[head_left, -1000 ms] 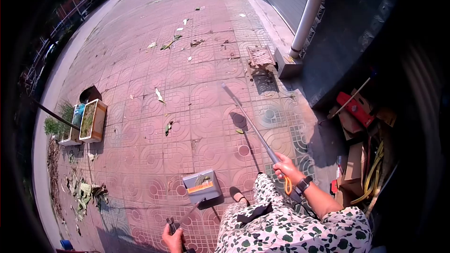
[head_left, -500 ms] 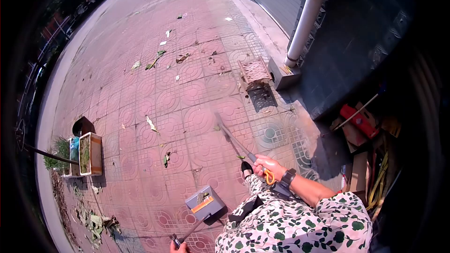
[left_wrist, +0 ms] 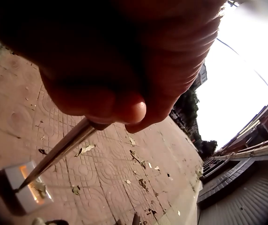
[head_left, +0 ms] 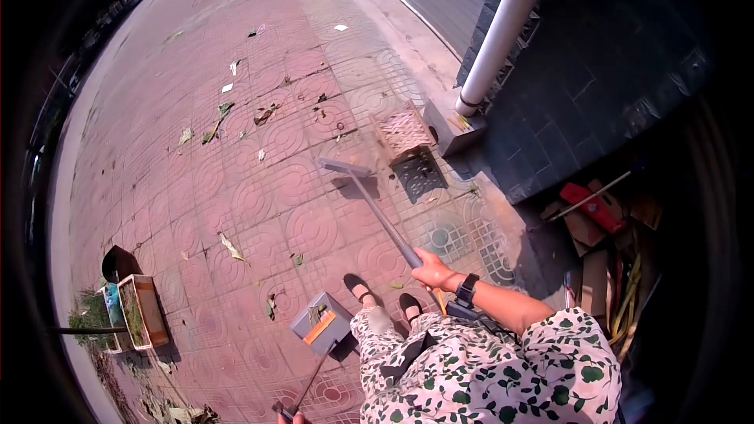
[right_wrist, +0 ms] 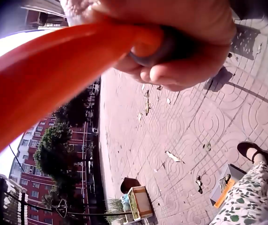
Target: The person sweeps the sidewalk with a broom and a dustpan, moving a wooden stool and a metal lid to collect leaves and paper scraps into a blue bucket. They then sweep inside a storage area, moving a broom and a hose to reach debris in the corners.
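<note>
My right hand [head_left: 437, 271] grips the grey handle of a broom [head_left: 345, 166], whose head is over the paving left of a lattice-topped crate. An orange loop hangs at the handle's end, large in the right wrist view. At the bottom edge of the head view my left hand [head_left: 292, 418] holds the long handle of a grey dustpan [head_left: 339, 320]; the left wrist view shows its fingers [left_wrist: 120, 105] curled round it. Some leaf debris lies in the pan by its orange strip. Dry leaves [head_left: 218, 123] are scattered over the tiles.
The lattice-topped crate [head_left: 403, 129] stands beside a white pipe [head_left: 499, 43]. Planter boxes [head_left: 149, 310] with plants are at the left, with a leaf pile [head_left: 184, 412] below. Cardboard and a red item [head_left: 594, 208] lie at the right by a dark tiled wall.
The view has shifted, and both feet now show beside the dustpan. The broom head has swung left and stands wide across, near the crate. Both hands keep their hold.
</note>
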Demonstrator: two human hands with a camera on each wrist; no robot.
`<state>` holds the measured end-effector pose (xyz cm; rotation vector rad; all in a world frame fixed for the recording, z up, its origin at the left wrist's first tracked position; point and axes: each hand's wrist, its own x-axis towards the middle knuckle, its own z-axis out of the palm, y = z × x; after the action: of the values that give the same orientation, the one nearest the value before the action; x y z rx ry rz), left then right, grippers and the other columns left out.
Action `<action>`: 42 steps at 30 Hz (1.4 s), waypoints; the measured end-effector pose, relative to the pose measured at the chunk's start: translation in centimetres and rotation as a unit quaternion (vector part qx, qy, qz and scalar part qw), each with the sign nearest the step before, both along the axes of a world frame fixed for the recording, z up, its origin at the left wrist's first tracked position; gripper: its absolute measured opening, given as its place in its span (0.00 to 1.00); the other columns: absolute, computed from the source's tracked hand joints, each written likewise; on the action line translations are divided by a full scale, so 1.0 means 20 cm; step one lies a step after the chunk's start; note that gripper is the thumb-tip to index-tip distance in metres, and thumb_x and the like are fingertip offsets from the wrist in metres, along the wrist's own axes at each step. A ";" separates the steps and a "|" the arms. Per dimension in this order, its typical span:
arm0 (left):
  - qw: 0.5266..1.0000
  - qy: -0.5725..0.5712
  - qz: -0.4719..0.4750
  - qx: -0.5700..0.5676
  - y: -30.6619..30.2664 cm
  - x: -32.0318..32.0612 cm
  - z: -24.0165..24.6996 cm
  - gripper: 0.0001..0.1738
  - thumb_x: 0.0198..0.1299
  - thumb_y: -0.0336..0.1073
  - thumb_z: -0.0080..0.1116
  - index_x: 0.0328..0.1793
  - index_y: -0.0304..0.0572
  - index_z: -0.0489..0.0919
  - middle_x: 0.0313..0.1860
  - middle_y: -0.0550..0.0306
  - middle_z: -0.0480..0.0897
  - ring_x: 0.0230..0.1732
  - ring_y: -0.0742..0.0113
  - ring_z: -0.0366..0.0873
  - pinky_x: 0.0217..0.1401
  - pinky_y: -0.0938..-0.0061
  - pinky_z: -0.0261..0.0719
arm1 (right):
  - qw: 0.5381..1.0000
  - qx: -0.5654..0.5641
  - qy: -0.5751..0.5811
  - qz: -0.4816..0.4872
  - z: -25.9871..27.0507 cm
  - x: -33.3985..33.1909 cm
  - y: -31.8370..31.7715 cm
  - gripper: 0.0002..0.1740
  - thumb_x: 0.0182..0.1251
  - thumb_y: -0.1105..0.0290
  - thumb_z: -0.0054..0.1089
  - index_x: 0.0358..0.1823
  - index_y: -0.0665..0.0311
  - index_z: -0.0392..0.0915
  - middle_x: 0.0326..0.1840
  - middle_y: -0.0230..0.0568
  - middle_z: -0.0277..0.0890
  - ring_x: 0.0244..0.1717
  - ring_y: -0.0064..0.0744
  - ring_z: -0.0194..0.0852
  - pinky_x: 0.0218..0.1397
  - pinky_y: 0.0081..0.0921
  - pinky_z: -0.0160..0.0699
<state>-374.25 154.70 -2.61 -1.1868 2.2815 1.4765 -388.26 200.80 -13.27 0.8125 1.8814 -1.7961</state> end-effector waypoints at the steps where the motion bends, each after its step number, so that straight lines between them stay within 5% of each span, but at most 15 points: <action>1: 1.000 -0.006 -0.005 -0.001 -0.02 -0.08 -0.03 0.24 0.54 0.37 0.56 0.57 0.40 0.69 0.23 0.59 0.72 0.19 0.71 0.67 0.21 0.78 0.68 | 0.999 -0.033 -0.031 -0.017 -0.04 -0.07 0.00 0.43 0.53 0.76 0.50 0.71 0.62 0.42 0.22 0.36 0.68 0.14 0.23 0.62 0.13 0.23 0.62; 4: 1.000 -0.005 -0.014 -0.005 -0.04 -0.33 -0.08 0.24 0.52 0.36 0.57 0.56 0.38 0.70 0.24 0.57 0.73 0.20 0.70 0.68 0.23 0.77 0.69 | 0.984 -0.139 -0.088 -0.069 0.05 -0.32 -0.10 0.46 0.56 0.77 0.49 0.73 0.62 0.31 0.20 0.33 0.64 0.16 0.21 0.62 0.15 0.23 0.64; 12: 0.996 -0.040 -0.058 -0.048 -0.08 -0.89 -0.21 0.24 0.48 0.34 0.58 0.53 0.35 0.71 0.26 0.54 0.74 0.24 0.66 0.71 0.26 0.73 0.72 | 0.933 -0.325 -0.042 -0.152 0.25 -0.46 0.05 0.36 0.56 0.77 0.47 0.69 0.60 0.49 0.24 0.26 0.62 0.17 0.13 0.60 0.16 0.12 0.59; 18: 0.991 -0.066 -0.055 -0.107 -0.07 -1.12 -0.26 0.24 0.45 0.33 0.59 0.51 0.32 0.72 0.28 0.51 0.75 0.26 0.63 0.73 0.29 0.71 0.74 | 0.998 0.029 -0.042 0.042 0.31 -0.32 0.28 0.40 0.49 0.80 0.49 0.69 0.64 0.52 0.26 0.35 0.71 0.15 0.18 0.63 0.14 0.16 0.60; 22: 0.981 -0.078 -0.034 -0.176 -0.01 -1.21 -0.27 0.24 0.43 0.32 0.60 0.50 0.30 0.73 0.29 0.49 0.76 0.28 0.60 0.75 0.31 0.69 0.75 | 0.989 -0.076 -0.126 -0.020 0.48 -0.22 0.67 0.41 0.47 0.80 0.51 0.68 0.64 0.54 0.23 0.33 0.69 0.15 0.19 0.64 0.16 0.17 0.63; 25: 0.957 -0.070 -0.037 -0.278 0.05 -1.29 -0.30 0.24 0.41 0.31 0.60 0.48 0.29 0.73 0.30 0.48 0.77 0.29 0.59 0.76 0.32 0.68 0.76 | 0.993 0.016 -0.116 0.033 0.54 -0.15 0.98 0.40 0.46 0.79 0.53 0.67 0.63 0.57 0.22 0.34 0.71 0.15 0.20 0.65 0.17 0.19 0.65; 27: 0.912 -0.029 -0.089 -0.399 0.09 -1.36 -0.34 0.25 0.40 0.31 0.61 0.48 0.28 0.74 0.31 0.47 0.77 0.30 0.58 0.77 0.33 0.67 0.77 | 0.986 0.093 -0.129 0.059 0.54 -0.10 1.16 0.38 0.46 0.77 0.54 0.65 0.65 0.60 0.24 0.35 0.72 0.16 0.21 0.68 0.19 0.21 0.67; 30: 0.679 0.148 -0.312 -0.648 0.17 -1.56 -0.47 0.25 0.39 0.30 0.61 0.47 0.26 0.74 0.32 0.46 0.77 0.32 0.56 0.78 0.34 0.66 0.78 | 0.979 0.126 -0.152 0.053 0.63 -0.02 1.34 0.37 0.44 0.75 0.55 0.63 0.65 0.63 0.25 0.34 0.72 0.18 0.21 0.68 0.21 0.21 0.67; 32: 0.769 0.084 -0.359 -0.522 0.46 -1.80 -0.57 0.23 0.42 0.30 0.62 0.47 0.29 0.74 0.27 0.52 0.76 0.28 0.61 0.76 0.31 0.69 0.76 | 0.978 0.015 -0.200 -0.059 0.85 -0.07 1.45 0.36 0.44 0.76 0.55 0.62 0.64 0.64 0.25 0.34 0.72 0.18 0.21 0.68 0.20 0.20 0.66; 33: 0.915 -0.091 -0.287 -0.268 0.78 -2.00 -0.49 0.32 0.38 0.33 0.64 0.53 0.26 0.72 0.42 0.42 0.77 0.39 0.53 0.77 0.40 0.65 0.76 | 0.976 0.049 -0.198 -0.081 0.85 -0.02 1.48 0.36 0.42 0.78 0.56 0.61 0.65 0.66 0.23 0.34 0.71 0.15 0.18 0.65 0.17 0.18 0.63; 34: 0.953 -0.104 -0.237 -0.157 0.86 -2.11 -0.70 0.32 0.41 0.34 0.65 0.55 0.29 0.72 0.45 0.40 0.78 0.43 0.56 0.77 0.46 0.68 0.75 | 0.963 0.032 -0.242 -0.114 0.87 -0.01 1.53 0.37 0.42 0.78 0.57 0.62 0.65 0.65 0.22 0.32 0.70 0.15 0.19 0.65 0.17 0.17 0.64; 37: 0.934 -0.185 -0.303 -0.024 1.58 -2.46 -0.79 0.23 0.46 0.33 0.61 0.51 0.33 0.75 0.31 0.52 0.81 0.27 0.69 0.79 0.24 0.77 0.72 | 0.956 -0.012 -0.253 -0.149 0.84 0.07 1.58 0.41 0.44 0.78 0.56 0.66 0.61 0.59 0.21 0.30 0.67 0.14 0.20 0.63 0.17 0.18 0.62; 39: 0.915 -0.209 -0.343 0.048 1.92 -2.64 -0.99 0.19 0.47 0.32 0.61 0.46 0.32 0.75 0.26 0.55 0.80 0.20 0.69 0.77 0.21 0.77 0.72 | 0.940 -0.055 -0.287 -0.178 0.77 0.13 1.54 0.42 0.45 0.77 0.56 0.68 0.56 0.56 0.20 0.29 0.65 0.16 0.19 0.63 0.18 0.19 0.63; 42: 0.891 -0.208 -0.394 0.084 2.35 -2.82 -1.24 0.19 0.51 0.33 0.60 0.49 0.35 0.74 0.28 0.57 0.79 0.24 0.69 0.78 0.27 0.77 0.76 | 0.921 -0.111 -0.295 -0.227 0.65 0.31 1.38 0.43 0.47 0.77 0.56 0.69 0.53 0.55 0.22 0.30 0.64 0.20 0.19 0.65 0.21 0.21 0.65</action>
<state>-430.75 201.79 -27.38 -0.3654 1.9139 0.9537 -381.97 228.47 -0.34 1.5841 1.1390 -1.6918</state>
